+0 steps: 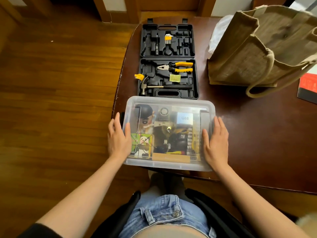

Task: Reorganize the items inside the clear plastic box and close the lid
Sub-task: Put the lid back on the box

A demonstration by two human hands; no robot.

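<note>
clear plastic box (169, 163), lid (171, 102) on, toys inside; straight fingers (127, 133) press both sides.

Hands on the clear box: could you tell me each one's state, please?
Left hand: open, resting on the lid.
Right hand: open, resting on the lid.

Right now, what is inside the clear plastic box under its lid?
Through the lid of the clear plastic box: a black-helmeted figurine, a panda-print box, a label reading Q88, a small fan and yellow-and-black tools. Anything beneath them is hidden.
</note>
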